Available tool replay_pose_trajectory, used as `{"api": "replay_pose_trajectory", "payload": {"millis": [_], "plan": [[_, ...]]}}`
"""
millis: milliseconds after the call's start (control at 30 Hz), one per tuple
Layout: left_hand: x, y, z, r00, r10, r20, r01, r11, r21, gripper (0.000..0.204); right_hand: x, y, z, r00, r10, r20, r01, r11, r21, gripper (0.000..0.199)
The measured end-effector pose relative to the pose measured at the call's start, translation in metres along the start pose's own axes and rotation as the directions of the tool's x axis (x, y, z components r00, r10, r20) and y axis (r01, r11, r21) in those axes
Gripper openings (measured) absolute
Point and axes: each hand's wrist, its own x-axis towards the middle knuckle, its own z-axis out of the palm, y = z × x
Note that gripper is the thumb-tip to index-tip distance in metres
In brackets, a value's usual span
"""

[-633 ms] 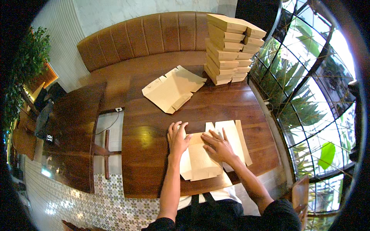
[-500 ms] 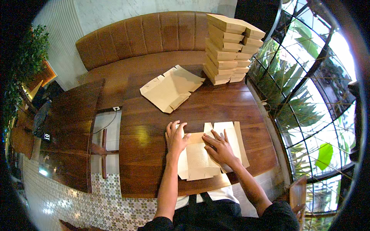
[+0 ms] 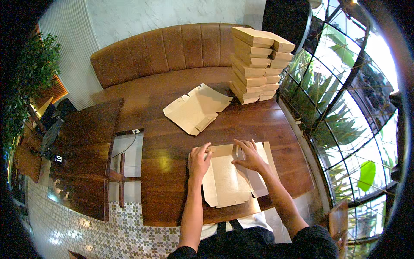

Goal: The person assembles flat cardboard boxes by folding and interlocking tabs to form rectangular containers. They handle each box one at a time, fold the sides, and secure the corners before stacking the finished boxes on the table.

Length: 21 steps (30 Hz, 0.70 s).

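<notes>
Cardboard blank lies part-folded at lower centre, its lower edge just inside the near edge of the table. Bare wood left of it, plus a strip to its right before the table's right edge. More bare wood above, up to a second cardboard sheet, flat at upper centre. Stack of cardboard boxes sits at upper right, just beside that sheet's right corner, and limits room there.

Vs the earlier frames: right hand was laid flat across the blank's panel; now it's arched up, at the blank's upper fold. Left hand stays at the upper left corner. Sheet and stack sit a bit lower in frame; view has shifted.

Hands well apart from each other. Right: thumb and fingers spread in a C, flap visible in the gap; can't tell if fingertips touch. Left: fingers curled over the blank's left edge, thumb close to them; can't tell if it's pinching.

Outward: brown bench along the top, gridded window down the right.
</notes>
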Motion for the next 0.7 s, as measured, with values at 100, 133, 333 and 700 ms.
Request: {"api": "replay_pose_trajectory", "payload": {"millis": [100,133,333,700], "plan": [[-0.001,-0.004,0.004,0.995,-0.092,-0.033,0.09,0.994,-0.055,0.052,-0.012,0.005,0.005,0.994,-0.048,-0.094,0.049,0.999,0.005,0.075],[-0.002,-0.002,0.006,0.995,-0.074,-0.065,0.072,0.997,-0.019,0.051,-0.017,0.007,0.006,0.995,-0.072,-0.064,0.071,0.997,-0.026,0.072],[-0.004,0.018,0.007,0.997,0.065,-0.052,-0.048,0.96,0.275,0.05,-0.058,-0.015,0.013,0.997,-0.07,0.03,0.075,0.969,-0.234,0.063],[-0.023,0.046,0.039,0.878,0.248,0.41,-0.34,0.925,0.168,0.063,-0.062,-0.023,0.014,0.998,-0.06,0.018,0.063,0.964,-0.26,0.071]]}}
